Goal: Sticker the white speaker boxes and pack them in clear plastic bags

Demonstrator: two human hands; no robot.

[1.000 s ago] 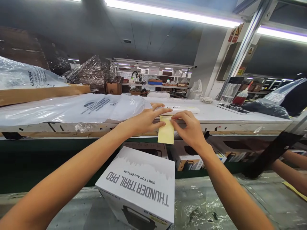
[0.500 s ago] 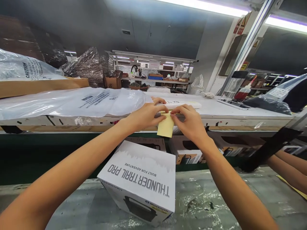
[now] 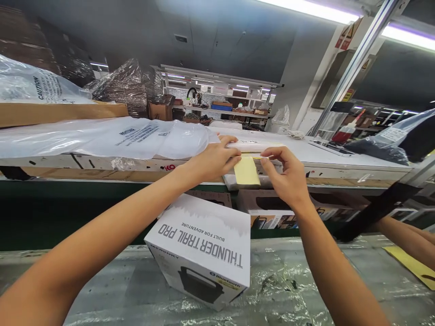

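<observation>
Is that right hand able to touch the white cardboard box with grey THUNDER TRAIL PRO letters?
Probably yes: nothing covers the top of the white cardboard box, and nothing visible blocks the side nearest the right hand.

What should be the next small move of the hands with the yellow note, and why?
Probably the left hand should draw the note gently away from the shelf. Its thumb and finger seem to pinch the upper left corner, and the lower part hangs free. The right hand is close to the right edge, though contact is unclear.
</observation>
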